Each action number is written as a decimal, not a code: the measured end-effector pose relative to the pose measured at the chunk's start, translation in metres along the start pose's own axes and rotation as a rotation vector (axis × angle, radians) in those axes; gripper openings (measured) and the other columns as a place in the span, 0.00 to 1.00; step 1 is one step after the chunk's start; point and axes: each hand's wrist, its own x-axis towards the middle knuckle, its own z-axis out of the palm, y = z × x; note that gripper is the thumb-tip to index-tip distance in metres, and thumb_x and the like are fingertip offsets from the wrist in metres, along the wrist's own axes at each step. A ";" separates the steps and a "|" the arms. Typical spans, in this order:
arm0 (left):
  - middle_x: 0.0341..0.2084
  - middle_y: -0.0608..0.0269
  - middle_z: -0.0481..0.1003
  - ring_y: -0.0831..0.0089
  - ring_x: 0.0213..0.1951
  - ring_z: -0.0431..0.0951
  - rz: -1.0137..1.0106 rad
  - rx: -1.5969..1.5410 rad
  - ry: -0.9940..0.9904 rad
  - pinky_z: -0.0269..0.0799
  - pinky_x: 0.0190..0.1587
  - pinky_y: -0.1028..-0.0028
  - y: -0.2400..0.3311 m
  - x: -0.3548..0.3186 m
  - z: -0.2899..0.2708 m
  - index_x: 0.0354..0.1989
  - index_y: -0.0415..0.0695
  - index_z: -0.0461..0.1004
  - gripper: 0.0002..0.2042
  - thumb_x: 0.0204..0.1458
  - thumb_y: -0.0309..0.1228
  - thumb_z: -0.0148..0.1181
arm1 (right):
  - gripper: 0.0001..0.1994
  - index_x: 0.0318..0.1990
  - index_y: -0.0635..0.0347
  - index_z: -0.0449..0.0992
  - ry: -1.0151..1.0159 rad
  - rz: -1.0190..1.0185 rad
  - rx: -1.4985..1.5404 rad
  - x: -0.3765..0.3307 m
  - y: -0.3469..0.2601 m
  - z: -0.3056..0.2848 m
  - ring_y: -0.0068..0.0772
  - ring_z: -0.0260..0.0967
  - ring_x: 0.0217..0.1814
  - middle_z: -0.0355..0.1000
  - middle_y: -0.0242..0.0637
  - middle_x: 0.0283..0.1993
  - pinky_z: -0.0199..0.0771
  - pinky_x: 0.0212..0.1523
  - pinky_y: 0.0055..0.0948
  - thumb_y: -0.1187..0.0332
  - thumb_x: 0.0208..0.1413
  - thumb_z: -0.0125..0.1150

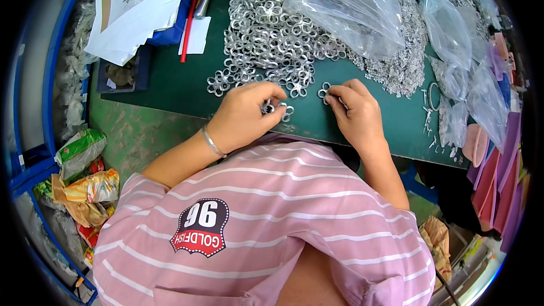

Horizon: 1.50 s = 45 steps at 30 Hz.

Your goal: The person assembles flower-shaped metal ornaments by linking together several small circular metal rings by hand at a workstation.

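Note:
Both hands are over the near edge of a dark green table [175, 88]. My left hand [247, 109], with a silver bangle at the wrist, is curled closed around silver flower-shaped metal pieces [288, 113]; part of them is hidden by the fingers. To its right, my right hand [361, 112] pinches a single flower-shaped metal piece [323, 92] between thumb and forefinger. Just beyond the hands spreads a heap of flower-shaped metal pieces [266, 34], each made of joined open rings. Its closest pieces lie right by my left knuckles.
A clear plastic bag [351, 8] lies over a mound of small silver parts [405, 51]. Papers [136, 8], a red pencil [188, 34] and a dark bin [126, 72] are at left. Small loose parts [428, 119] and more bags [453, 28] sit at right. Blue shelving [54, 51] stands left.

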 end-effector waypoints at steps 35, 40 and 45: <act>0.20 0.62 0.67 0.81 0.19 0.62 -0.740 -1.391 -0.264 0.53 0.15 0.84 0.006 0.011 0.011 0.29 0.36 0.68 0.07 0.54 0.27 0.49 | 0.07 0.36 0.66 0.67 -0.289 0.769 1.883 -0.008 0.007 0.001 0.31 0.68 0.24 0.69 0.42 0.27 0.62 0.14 0.23 0.73 0.51 0.55; 0.20 0.62 0.67 0.80 0.19 0.63 -0.707 -1.468 -0.340 0.53 0.15 0.84 0.000 0.010 0.013 0.29 0.37 0.69 0.07 0.55 0.28 0.48 | 0.08 0.36 0.67 0.67 -0.278 0.750 1.877 -0.009 0.008 0.003 0.31 0.68 0.23 0.69 0.42 0.27 0.62 0.14 0.23 0.73 0.51 0.56; 0.22 0.61 0.68 0.80 0.19 0.63 -0.696 -1.501 -0.362 0.53 0.16 0.84 -0.002 0.010 0.013 0.29 0.37 0.69 0.06 0.54 0.27 0.49 | 0.09 0.38 0.68 0.66 -0.295 0.710 1.867 -0.011 0.008 0.005 0.29 0.64 0.25 0.67 0.42 0.29 0.61 0.13 0.20 0.73 0.52 0.54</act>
